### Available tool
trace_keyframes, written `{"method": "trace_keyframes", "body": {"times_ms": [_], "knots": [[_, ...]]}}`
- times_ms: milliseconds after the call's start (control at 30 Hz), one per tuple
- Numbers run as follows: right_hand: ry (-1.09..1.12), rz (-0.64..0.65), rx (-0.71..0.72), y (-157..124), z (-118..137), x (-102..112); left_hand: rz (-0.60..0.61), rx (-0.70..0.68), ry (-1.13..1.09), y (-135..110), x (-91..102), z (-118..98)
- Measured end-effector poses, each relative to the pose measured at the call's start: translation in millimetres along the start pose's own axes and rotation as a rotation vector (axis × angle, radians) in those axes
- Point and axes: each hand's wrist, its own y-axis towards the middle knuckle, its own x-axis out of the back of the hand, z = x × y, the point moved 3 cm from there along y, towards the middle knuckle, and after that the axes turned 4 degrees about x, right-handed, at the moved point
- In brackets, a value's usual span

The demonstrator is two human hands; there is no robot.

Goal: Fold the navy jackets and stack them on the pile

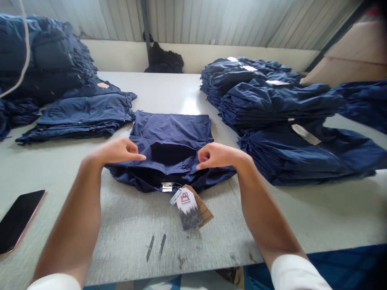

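Observation:
A folded navy garment [171, 133] lies in the middle of the grey table [127, 225]. My left hand [119, 151] pinches a fold of its fabric on the left side. My right hand [216, 155] grips the same fold on the right, fingers curled shut. Between the two hands the fabric forms a dark open pocket. Paper hang tags [190, 207] trail from the garment's near edge onto the table.
Stacks of folded navy garments [266, 100] stand to the right, more [81, 114] to the left with a tall heap [39, 56] behind. A dark phone [18, 219] lies at the left edge. A corrugated wall runs behind the table.

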Motion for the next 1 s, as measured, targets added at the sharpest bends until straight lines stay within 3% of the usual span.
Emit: {"method": "trace_keyframes", "body": {"times_ms": [133,200,300,433,567,700,867,1000], "knots": [[-0.045,-0.448,0.199,20.5,19.4,-12.9,-0.220,-0.309,0.078,17.1,-29.2,-43.4],[-0.084,-0.502,0.270,31.5,24.8,-26.4,-0.235,-0.434,0.150,24.6,-49.3,-53.8],[-0.137,-0.439,0.371,40.8,23.9,-47.1,-0.144,-0.488,0.273,27.5,-76.9,-50.1],[-0.214,-0.392,0.432,36.9,7.3,-70.2,-0.083,-0.479,0.376,11.5,-97.5,-30.1],[-0.266,-0.317,0.395,31.4,-15.9,-96.5,-0.053,-0.413,0.363,-6.2,-111.8,-8.6],[-0.265,-0.258,0.295,33.4,-31.2,-114.2,-0.034,-0.296,0.316,-7.5,-124.6,7.1],[-0.251,-0.211,0.286,25.0,-26.6,-123.4,-0.003,-0.281,0.351,-21.8,-131.6,3.0],[-0.210,-0.185,0.331,-7.8,-8.1,-133.4,-0.008,-0.256,0.374,-68.8,-141.4,-11.6]]}}
